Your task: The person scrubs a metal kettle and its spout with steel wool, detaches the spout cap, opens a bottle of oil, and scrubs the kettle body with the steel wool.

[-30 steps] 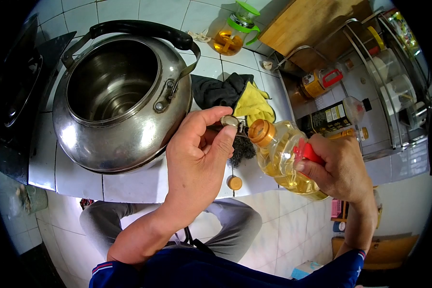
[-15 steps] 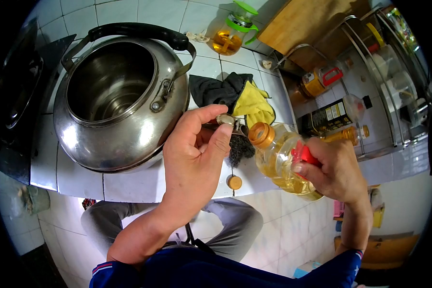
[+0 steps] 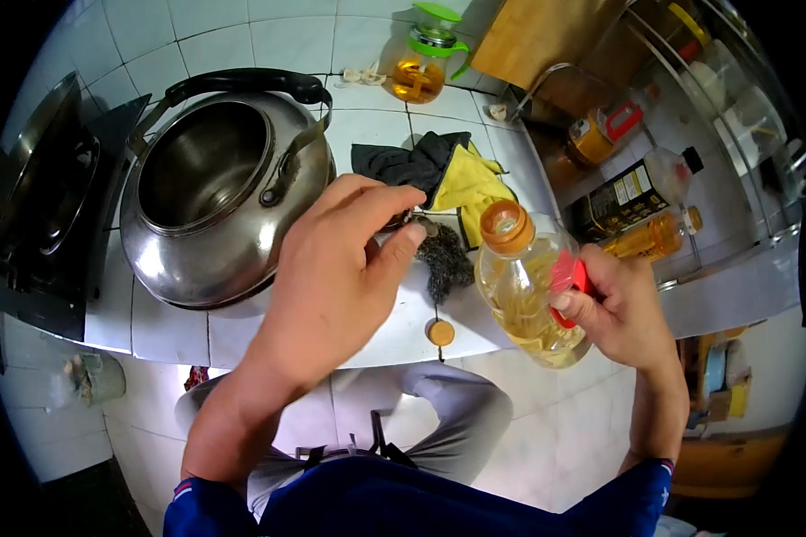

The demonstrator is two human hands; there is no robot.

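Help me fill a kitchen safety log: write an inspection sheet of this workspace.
Surface: white tiled counter, dark grout lines.
Job's things: metal kettle, uncovered; plastic bottle of yellow liquid, uncapped; orange cap on counter.
Clutter: steel wool, black-and-yellow cloth, green-lidded glass pitcher.
Left hand: pinches a small metal piece, partly hidden.
Right hand: grips bottle's red handle.
Cables: nothing clearly seen.
Surroundings: stove at left; wooden board and black-labelled bottle at right.

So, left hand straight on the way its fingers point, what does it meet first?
The left hand likely meets the black-and-yellow cloth first; height is unclear, so it might pass over.
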